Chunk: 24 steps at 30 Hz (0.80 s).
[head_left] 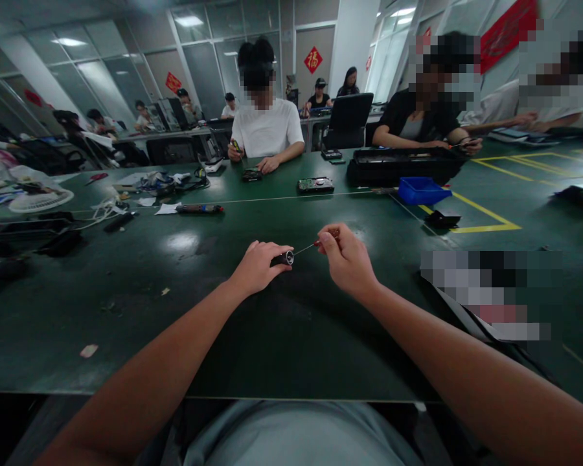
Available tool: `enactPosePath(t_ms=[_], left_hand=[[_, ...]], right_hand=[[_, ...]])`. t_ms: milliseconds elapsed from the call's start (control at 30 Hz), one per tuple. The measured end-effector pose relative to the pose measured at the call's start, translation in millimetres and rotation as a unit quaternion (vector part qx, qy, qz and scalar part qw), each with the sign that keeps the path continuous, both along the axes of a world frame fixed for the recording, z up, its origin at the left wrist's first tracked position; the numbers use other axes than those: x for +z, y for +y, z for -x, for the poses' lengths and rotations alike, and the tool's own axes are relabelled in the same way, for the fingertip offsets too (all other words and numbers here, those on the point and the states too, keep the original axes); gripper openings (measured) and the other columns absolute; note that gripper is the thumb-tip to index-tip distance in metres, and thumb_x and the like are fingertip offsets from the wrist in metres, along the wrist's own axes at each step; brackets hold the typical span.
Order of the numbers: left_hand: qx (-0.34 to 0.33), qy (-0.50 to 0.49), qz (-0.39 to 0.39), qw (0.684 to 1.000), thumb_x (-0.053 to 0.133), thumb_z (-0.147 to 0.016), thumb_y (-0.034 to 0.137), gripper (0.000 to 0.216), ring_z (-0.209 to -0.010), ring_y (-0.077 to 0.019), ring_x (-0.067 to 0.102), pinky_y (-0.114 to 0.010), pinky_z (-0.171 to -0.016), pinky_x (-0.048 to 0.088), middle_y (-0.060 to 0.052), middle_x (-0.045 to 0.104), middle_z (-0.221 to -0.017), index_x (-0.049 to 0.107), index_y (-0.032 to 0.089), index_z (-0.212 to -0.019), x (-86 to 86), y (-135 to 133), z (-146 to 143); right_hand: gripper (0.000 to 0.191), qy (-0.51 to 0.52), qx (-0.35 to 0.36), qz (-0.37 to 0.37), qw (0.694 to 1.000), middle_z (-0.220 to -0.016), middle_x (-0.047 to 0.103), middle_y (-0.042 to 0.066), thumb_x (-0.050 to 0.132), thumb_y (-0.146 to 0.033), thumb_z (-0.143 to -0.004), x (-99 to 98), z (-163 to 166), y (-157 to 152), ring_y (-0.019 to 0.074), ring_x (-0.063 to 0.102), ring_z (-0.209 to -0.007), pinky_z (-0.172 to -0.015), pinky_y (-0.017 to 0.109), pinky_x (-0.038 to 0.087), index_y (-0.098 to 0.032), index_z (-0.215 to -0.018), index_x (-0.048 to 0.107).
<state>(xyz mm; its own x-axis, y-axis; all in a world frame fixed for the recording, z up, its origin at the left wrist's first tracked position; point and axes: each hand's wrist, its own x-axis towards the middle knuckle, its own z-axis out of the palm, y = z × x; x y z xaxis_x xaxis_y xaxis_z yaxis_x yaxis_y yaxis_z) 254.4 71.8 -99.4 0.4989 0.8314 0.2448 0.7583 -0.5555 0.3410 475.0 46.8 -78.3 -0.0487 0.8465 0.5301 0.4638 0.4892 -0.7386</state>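
Note:
My left hand [258, 265] grips a small black cylinder [282, 259] with a silvery ring at its open end, which faces right. Fingers and thumb close round it just above the green table. My right hand [346, 259] is closed on the reddish handle of a thin screwdriver [315, 244]. The screwdriver's metal shaft points left, and its tip is at the ringed end of the cylinder. Whether the tip touches the inside cannot be made out.
Ahead on the green table [252, 349] lie a hard drive [315, 185], an electric screwdriver [200, 208] and a blue bin [423, 191]. A long black casing [403, 167] sits behind the bin. Co-workers sit across the table; one in a white shirt [267, 129] handles a drive.

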Motion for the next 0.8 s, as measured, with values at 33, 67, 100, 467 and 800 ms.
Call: enactPosePath(t_ms=[33, 67, 100, 467, 800], left_hand=[[0.002, -0.001, -0.002, 1.0, 0.067, -0.09, 0.034, 0.041, -0.116, -0.0258, 0.057, -0.055, -0.11, 0.031, -0.006, 0.067, -0.12, 0.06, 0.028, -0.129, -0.8, 0.0, 0.0], [0.004, -0.003, -0.002, 1.0, 0.067, -0.09, 0.034, 0.041, -0.116, -0.0258, 0.057, -0.055, -0.11, 0.03, -0.006, 0.067, -0.12, 0.06, 0.028, -0.13, -1.5, 0.1, 0.0], [0.007, -0.004, -0.002, 1.0, 0.067, -0.09, 0.034, 0.041, -0.116, -0.0259, 0.057, -0.056, -0.111, 0.03, -0.006, 0.067, -0.12, 0.06, 0.028, -0.13, -2.1, 0.2, 0.1], [0.008, 0.003, 0.002, 1.0, 0.068, -0.089, 0.034, 0.04, -0.116, -0.0264, 0.057, -0.058, -0.113, 0.027, -0.006, 0.067, -0.119, 0.061, 0.029, -0.129, -1.3, -1.6, -0.5], [0.018, -0.007, 0.006, 1.0, 0.069, -0.088, 0.036, 0.042, -0.116, -0.0264, 0.057, -0.059, -0.113, 0.026, -0.005, 0.067, -0.119, 0.062, 0.03, -0.129, -3.4, 0.4, -0.8]], right_hand=[[0.017, -0.011, 0.002, 0.001, 1.0, -0.076, 0.066, 0.002, 0.043, -0.035, -0.098, -0.3, 0.0, 0.3, 0.0192, 0.064, -0.072, -0.069, 0.033, 0.045, -0.024, -0.092, 0.055], [0.017, -0.021, 0.002, 0.002, 1.0, -0.075, 0.066, 0.002, 0.043, -0.035, -0.098, -0.6, 0.0, 0.6, 0.0192, 0.064, -0.071, -0.068, 0.033, 0.044, -0.024, -0.092, 0.055], [0.017, -0.029, -0.001, 0.001, 1.0, -0.074, 0.065, 0.002, 0.043, -0.035, -0.098, -0.7, -0.1, 0.9, 0.0192, 0.063, -0.07, -0.067, 0.033, 0.044, -0.024, -0.091, 0.055], [0.017, -0.024, 0.001, -0.008, 1.0, -0.076, 0.066, 0.002, 0.042, -0.035, -0.099, 1.5, 0.1, -1.7, 0.0186, 0.063, -0.072, -0.068, 0.032, 0.044, -0.024, -0.092, 0.054], [0.019, 0.0, -0.016, -0.032, 0.999, -0.076, 0.066, 0.002, 0.042, -0.035, -0.099, -1.7, -0.6, -0.1, 0.0187, 0.064, -0.072, -0.069, 0.032, 0.044, -0.022, -0.094, 0.055]])
